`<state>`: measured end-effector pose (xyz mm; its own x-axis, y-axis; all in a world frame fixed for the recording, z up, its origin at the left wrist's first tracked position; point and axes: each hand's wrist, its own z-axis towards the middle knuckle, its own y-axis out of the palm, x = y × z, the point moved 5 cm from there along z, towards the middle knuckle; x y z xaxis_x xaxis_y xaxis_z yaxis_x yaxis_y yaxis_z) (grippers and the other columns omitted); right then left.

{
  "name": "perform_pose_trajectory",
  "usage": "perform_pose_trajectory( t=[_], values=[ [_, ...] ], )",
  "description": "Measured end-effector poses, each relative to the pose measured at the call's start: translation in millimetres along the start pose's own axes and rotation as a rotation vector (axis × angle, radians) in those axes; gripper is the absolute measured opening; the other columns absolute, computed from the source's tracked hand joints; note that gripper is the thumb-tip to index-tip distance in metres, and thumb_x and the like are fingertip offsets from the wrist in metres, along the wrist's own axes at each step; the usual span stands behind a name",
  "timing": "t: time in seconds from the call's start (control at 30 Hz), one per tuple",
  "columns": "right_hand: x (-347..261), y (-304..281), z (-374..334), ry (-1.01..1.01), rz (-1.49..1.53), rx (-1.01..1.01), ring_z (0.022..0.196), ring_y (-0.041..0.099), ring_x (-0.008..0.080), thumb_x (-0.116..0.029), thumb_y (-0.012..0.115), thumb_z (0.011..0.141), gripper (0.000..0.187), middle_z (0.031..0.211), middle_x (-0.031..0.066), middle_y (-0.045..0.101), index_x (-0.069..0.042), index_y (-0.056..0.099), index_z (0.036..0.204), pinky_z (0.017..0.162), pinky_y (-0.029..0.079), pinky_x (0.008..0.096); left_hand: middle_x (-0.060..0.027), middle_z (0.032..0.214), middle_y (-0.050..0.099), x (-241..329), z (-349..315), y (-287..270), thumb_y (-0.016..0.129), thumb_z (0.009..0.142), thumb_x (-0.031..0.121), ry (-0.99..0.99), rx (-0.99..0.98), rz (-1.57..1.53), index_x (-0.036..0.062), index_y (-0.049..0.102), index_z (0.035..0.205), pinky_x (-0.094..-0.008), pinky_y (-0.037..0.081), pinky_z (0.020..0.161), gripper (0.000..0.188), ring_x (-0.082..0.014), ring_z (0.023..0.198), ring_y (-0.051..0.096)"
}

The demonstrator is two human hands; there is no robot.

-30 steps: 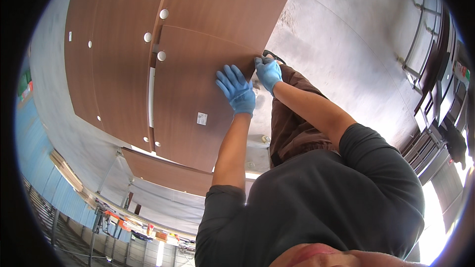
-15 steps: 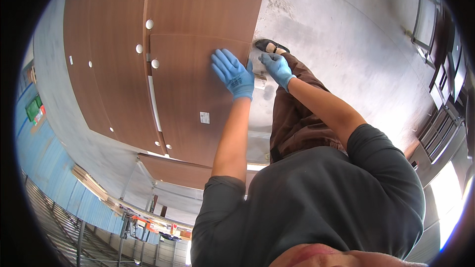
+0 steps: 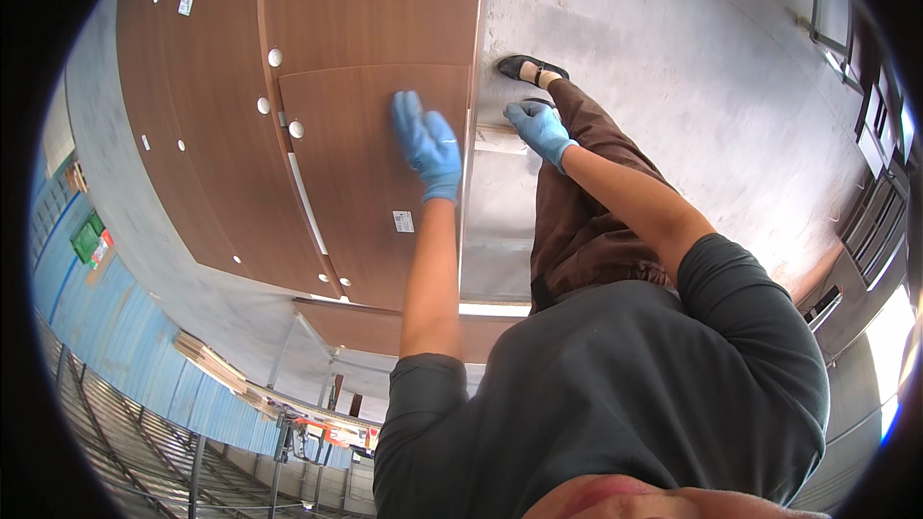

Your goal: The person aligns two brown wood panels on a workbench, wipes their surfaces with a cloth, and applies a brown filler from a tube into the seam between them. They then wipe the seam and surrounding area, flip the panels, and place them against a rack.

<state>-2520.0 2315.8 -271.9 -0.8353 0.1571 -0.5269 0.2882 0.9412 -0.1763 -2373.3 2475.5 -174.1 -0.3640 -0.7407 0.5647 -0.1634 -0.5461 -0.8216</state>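
A large brown wood-grain panel (image 3: 361, 163) lies in front of me, with a white label (image 3: 403, 221) near its closer end. My left hand (image 3: 426, 149), in a blue glove and slightly blurred, is over this panel near its right edge. Its fingers are stretched out and nothing shows in it; whether it touches the surface I cannot tell. Just right of the panel edge, my gloved right hand (image 3: 540, 131) is closed with curled fingers, and whatever it may hold is hidden. Round white pads (image 3: 296, 130) sit along the seam to the left.
Another brown panel (image 3: 207, 86) with a label and white dots adjoins on the left. Grey floor (image 3: 663, 29) stretches to the right, with my black shoe (image 3: 524, 67) on it. Dark metal frames (image 3: 880, 216) stand at the far right. A green object (image 3: 88, 237) is at far left.
My left hand has moved left from the panel's right edge, farther onto its face, and its spread thumb has drawn in. My right hand keeps its closed shape. The view has shifted slightly.
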Motion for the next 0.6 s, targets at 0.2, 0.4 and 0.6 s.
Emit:
perform_pose_trajectory(
  t=[0.2,0.4,0.6],
  values=[
    [15,-3,0,-0.011,-0.065,-0.030,0.106,0.074,0.0461,-0.045,0.058,0.103,0.052,0.104,0.0313,0.076,0.003,0.078,0.106,0.098,0.056,0.0496,-0.0256,0.161,0.053,-31,1,-20,0.050,0.113,0.031,-0.050,0.026,0.253,-0.0023,0.059,0.152,-0.0529,0.034,0.127,0.052,-0.0442,0.154,0.044],
    [19,-1,3,-0.047,-0.134,0.011,0.088,0.075,0.0274,-0.044,0.062,0.104,0.047,0.089,0.0172,0.077,0.000,0.080,0.108,0.086,0.057,0.0412,-0.0277,0.175,0.030,-15,-12,10,0.063,0.105,0.040,-0.019,-0.107,0.314,-0.0013,0.035,0.167,-0.0644,0.014,0.131,0.079,-0.0476,0.164,0.023],
    [-5,13,9,-0.020,-0.031,-0.048,0.108,0.076,0.0338,-0.045,0.061,0.104,0.050,0.109,0.0215,0.080,-0.003,0.079,0.123,0.098,0.056,0.0431,-0.0340,0.175,0.023,16,-12,28,0.072,0.096,0.050,0.037,-0.120,0.337,-0.0057,0.025,0.168,-0.0673,0.011,0.130,0.102,-0.0536,0.163,0.018]
  ],
)
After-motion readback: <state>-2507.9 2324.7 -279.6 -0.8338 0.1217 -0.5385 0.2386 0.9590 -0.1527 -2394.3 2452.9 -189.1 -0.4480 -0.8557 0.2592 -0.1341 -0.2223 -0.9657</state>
